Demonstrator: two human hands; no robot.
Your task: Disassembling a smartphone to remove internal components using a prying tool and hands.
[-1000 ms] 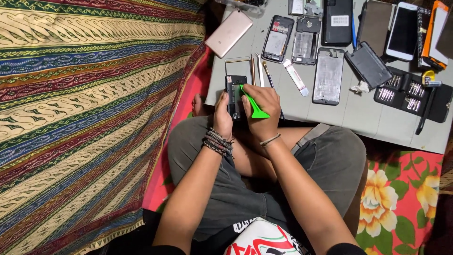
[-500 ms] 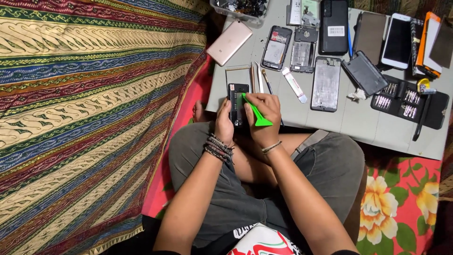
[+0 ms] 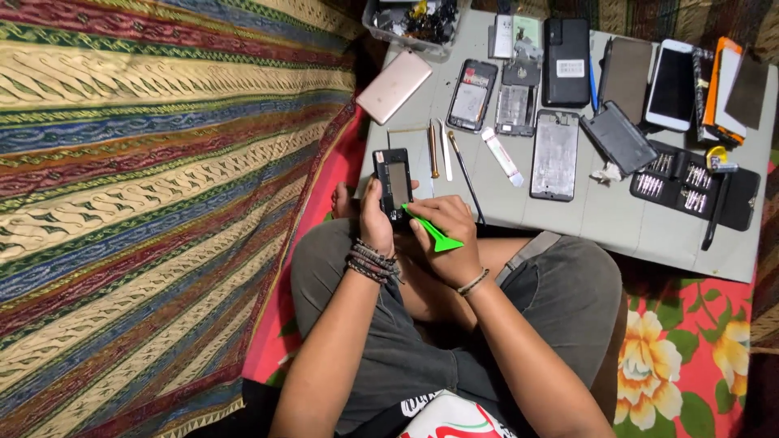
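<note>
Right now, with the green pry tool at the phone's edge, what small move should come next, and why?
Probably slide the green pry tool along the seam of the small black phone. The right hand has its tip at the phone's lower right edge, while the left hand grips the phone from the left.

Dark beaded bracelets [image 3: 372, 261], thin wristband [image 3: 473, 282], seemingly grey trousers [image 3: 568, 284].
</note>
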